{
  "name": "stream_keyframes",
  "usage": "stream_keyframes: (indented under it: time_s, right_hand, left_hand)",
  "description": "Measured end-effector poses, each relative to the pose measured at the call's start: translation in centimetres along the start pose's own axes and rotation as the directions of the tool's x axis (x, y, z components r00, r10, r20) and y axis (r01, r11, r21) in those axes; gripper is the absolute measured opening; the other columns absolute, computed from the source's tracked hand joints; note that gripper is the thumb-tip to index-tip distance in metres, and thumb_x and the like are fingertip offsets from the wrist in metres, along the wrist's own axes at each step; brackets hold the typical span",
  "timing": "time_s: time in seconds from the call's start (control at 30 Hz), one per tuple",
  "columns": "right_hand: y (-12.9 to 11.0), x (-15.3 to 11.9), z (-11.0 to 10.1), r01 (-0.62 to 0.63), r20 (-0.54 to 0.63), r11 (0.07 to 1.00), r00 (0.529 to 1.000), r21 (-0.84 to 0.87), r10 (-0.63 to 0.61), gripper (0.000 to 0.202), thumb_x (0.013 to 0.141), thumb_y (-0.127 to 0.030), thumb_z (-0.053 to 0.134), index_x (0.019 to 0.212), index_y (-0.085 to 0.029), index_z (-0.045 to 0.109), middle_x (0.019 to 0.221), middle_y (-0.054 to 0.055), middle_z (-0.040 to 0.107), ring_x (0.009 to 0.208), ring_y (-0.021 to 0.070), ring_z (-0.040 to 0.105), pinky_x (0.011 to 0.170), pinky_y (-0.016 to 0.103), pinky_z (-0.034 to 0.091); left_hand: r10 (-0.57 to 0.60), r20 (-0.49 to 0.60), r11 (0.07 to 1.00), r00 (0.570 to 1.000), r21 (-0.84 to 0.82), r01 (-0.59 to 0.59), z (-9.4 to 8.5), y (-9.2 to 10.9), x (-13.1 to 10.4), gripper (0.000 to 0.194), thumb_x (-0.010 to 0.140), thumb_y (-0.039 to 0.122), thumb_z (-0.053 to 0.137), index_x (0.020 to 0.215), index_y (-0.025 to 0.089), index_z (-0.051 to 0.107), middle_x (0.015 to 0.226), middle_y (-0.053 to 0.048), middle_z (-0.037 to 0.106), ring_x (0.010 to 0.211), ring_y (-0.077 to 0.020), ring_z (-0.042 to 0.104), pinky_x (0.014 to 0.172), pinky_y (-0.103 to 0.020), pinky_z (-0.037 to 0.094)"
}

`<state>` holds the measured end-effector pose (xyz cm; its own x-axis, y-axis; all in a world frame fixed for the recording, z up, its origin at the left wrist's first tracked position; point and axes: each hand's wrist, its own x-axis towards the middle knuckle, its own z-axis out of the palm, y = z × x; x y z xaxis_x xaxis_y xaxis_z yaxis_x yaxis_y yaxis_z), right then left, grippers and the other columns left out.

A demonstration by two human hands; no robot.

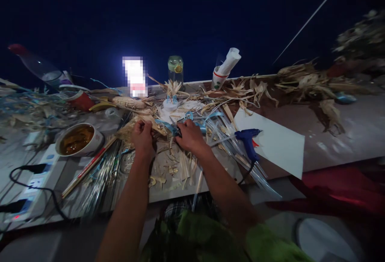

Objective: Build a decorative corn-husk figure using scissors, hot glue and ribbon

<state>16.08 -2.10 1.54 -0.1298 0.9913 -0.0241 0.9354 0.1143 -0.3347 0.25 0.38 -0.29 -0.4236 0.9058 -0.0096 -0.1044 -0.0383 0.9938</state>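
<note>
My left hand [143, 137] is closed, with its fingertips pinched at the end of a pale dry husk strip [155, 125]. Just to the right, my right hand [190, 134] is closed around the handles of small dark scissors [176, 127], whose blades point up and left toward the strip. A light blue ribbon [165, 124] runs between the two hands. Behind them a small husk figure [172, 90] stands on a round white base [170, 105]. Husk scraps [173, 169] lie on the table below my hands.
A blue glue gun [248, 143] rests on a white board [279, 145] at right, beside clear sticks [258, 173]. At left are a bowl of brown liquid [80, 139], a corn cob [129, 102] and a power strip [39, 185]. A jar [175, 71] and paper cup [219, 78] stand behind.
</note>
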Motion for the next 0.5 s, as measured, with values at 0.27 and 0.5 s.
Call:
stream_keyframes:
  time_s: [0.27, 0.5]
  right_hand:
    - [-0.3, 0.21, 0.23, -0.063, -0.113, 0.996, 0.991, 0.068, 0.07, 0.032, 0.078, -0.038, 0.052, 0.103, -0.02, 0.06, 0.103, 0.01, 0.055, 0.097, 0.0227, 0.052, 0.083, 0.035, 0.039]
    - [-0.82, 0.46, -0.5, 0.037, -0.315, 0.936, 0.946, 0.351, 0.081, 0.031, 0.084, -0.037, 0.044, 0.104, -0.018, 0.06, 0.101, 0.008, 0.06, 0.098, 0.0201, 0.05, 0.087, 0.032, 0.036]
  left_hand:
    - [0.009, 0.099, 0.998, 0.995, 0.066, -0.016, 0.04, 0.12, -0.33, 0.023, 0.07, 0.034, 0.06, 0.064, 0.017, 0.046, 0.049, 0.006, 0.039, 0.042, -0.0058, 0.032, 0.04, -0.019, 0.024]
    - [0.153, 0.207, 0.923, 0.966, 0.319, -0.214, -0.33, 0.16, -0.31, 0.03, 0.077, 0.04, 0.051, 0.059, 0.017, 0.045, 0.055, 0.003, 0.038, 0.053, -0.0099, 0.035, 0.051, -0.023, 0.03]
